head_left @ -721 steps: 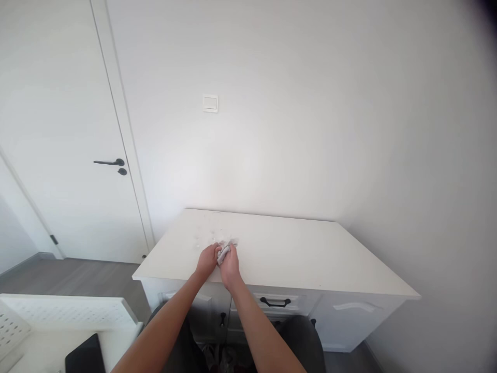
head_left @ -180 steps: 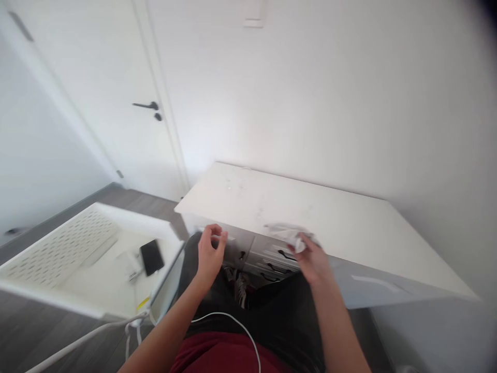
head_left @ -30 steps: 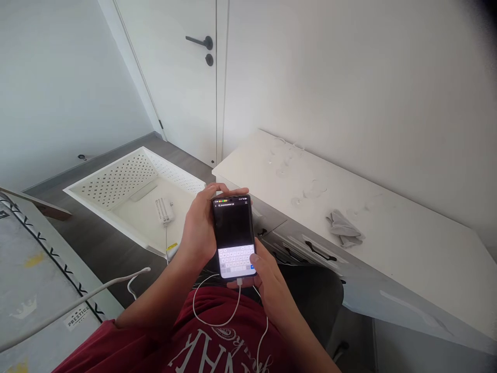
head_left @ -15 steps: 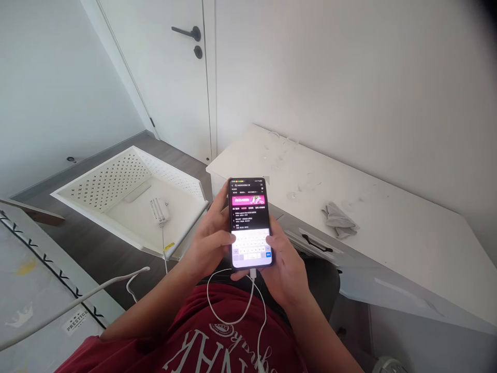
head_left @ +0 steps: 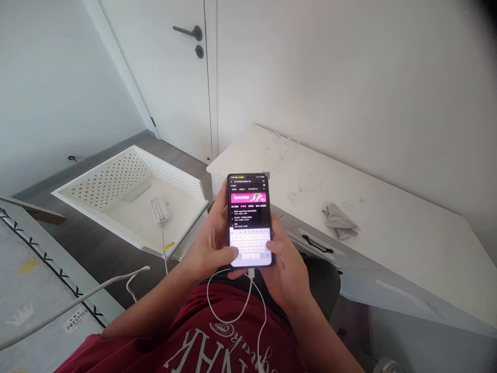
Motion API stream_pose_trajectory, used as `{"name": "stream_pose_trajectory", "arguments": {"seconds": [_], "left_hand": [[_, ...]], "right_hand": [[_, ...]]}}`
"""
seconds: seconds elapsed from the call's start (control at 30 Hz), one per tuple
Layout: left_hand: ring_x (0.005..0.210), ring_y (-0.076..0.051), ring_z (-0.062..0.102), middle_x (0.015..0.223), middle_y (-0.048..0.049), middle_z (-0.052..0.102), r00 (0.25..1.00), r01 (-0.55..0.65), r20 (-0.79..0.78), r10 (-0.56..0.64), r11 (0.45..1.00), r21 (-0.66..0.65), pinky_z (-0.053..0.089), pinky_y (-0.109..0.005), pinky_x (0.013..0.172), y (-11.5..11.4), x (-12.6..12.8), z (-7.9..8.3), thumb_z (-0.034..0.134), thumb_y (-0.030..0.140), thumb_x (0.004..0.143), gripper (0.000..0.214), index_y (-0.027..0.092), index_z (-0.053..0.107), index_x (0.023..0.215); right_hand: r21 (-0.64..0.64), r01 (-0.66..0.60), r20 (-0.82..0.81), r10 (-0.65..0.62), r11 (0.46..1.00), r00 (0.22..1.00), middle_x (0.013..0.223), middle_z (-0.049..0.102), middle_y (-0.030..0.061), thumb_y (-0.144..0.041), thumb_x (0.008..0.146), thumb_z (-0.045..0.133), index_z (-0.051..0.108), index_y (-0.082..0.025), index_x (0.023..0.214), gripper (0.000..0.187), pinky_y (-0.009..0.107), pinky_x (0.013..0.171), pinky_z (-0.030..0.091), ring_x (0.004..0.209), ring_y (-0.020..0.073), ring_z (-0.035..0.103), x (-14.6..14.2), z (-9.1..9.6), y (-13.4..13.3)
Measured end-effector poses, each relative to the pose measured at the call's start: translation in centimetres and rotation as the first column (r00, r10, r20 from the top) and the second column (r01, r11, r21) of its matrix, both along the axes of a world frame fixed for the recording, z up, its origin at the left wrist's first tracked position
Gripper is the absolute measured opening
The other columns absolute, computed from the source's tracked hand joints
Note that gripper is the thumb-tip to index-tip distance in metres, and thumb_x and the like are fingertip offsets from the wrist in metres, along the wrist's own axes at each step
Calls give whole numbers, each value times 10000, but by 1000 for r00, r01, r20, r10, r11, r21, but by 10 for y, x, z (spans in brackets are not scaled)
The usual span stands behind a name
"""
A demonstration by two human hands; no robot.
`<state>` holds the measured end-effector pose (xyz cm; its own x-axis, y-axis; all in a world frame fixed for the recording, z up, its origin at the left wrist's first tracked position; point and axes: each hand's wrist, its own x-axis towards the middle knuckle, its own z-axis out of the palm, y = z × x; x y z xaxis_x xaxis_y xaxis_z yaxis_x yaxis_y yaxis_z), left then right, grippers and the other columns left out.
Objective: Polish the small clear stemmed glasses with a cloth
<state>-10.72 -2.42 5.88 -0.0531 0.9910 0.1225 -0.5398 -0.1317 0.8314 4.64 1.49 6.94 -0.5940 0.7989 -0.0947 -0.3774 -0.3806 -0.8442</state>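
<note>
A smartphone (head_left: 250,217) is held upright between both hands, its screen lit with a dark list above a white on-screen keyboard. My left hand (head_left: 212,241) wraps the phone's left side, its thumb over the lower left keys. Round the right edge curls my right hand (head_left: 287,264), with the thumb at the right side of the keyboard. The fingers behind the phone are mostly hidden. A white charging cable (head_left: 209,298) is plugged into the phone's bottom and loops down over the red shirt (head_left: 186,336).
On the right stands a white cabinet (head_left: 380,223) with a crumpled grey cloth (head_left: 340,221) on top. A white basket-like bin (head_left: 112,223) on the floor at left holds a white power strip (head_left: 160,211). Behind is a closed door (head_left: 163,77). A white cable (head_left: 97,287) crosses at lower left.
My left thumb has moved down the keyboard to its lower left keys. The phone has shifted and tilted slightly. My right thumb is a little lower.
</note>
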Motion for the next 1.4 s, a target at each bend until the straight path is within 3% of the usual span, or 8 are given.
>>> {"name": "stream_pose_trajectory", "arguments": {"seconds": [0.13,0.4,0.7,0.9,1.07,1.2,1.3,1.4], "left_hand": [[1072,-323,709,1559,-88,493,998,13,-67,-17,998,-59,599,-307,608,-2,-1,3,863,80,663,1237,499,199,1618],[1091,-335,687,1525,-71,527,993,59,107,-57,998,-14,578,-308,583,-1,-3,5,733,182,726,1022,435,283,1608],[1053,-300,701,1481,-51,581,995,1,97,2,1000,-30,623,-369,707,-2,-1,0,654,125,787,934,443,322,1600],[1039,-269,696,1436,-43,612,996,-77,48,80,995,-63,606,-332,709,-1,1,-2,675,154,836,912,465,299,1607],[715,-159,622,1306,-50,668,989,-68,129,76,996,-65,483,-251,516,-3,0,2,628,133,744,911,405,399,1582],[555,-101,507,1211,-55,699,990,-114,71,119,991,-66,342,-211,406,-3,-3,3,618,135,772,849,401,439,1559],[678,-146,615,1392,-70,641,988,-157,10,157,987,-28,423,-235,447,0,-6,4,597,155,816,766,366,466,1541],[1122,-267,656,1527,-65,557,971,-235,-40,236,972,23,562,-321,739,3,-7,6,594,176,844,703,324,476,1522]], "right_hand": [[2,32,38,-32,999,999,1300,671,62,-248,859,512,581,-277,1383,530,426,854,602,1153,310,638,0,1,0],[-49,-16,34,18,999,999,1302,658,84,-285,869,514,569,-283,1371,505,456,762,634,1108,333,652,1,4,-1],[-69,-53,20,55,996,998,1249,666,91,-250,883,503,548,-299,1417,538,408,598,649,1010,319,676,3,1,-2],[-108,-75,14,77,991,997,1328,638,65,-203,853,522,553,-315,1410,568,412,630,665,1023,299,683,2,4,-1],[-98,-41,29,44,994,999,1222,685,74,-230,817,544,576,-286,1396,582,441,653,660,952,299,709,1,0,-1],[-76,9,85,-3,997,996,1149,708,84,-275,776,559,619,-272,1343,570,464,672,651,971,330,712,-1,-1,-1],[-121,-13,49,19,993,999,1196,694,92,-306,767,576,605,-293,1355,589,464,608,646,973,350,716,-2,1,-3],[-145,-40,14,43,989,999,1207,690,106,-333,793,594,593,-300,1372,580,444,538,638,954,358,724,-2,3,-4]]}}
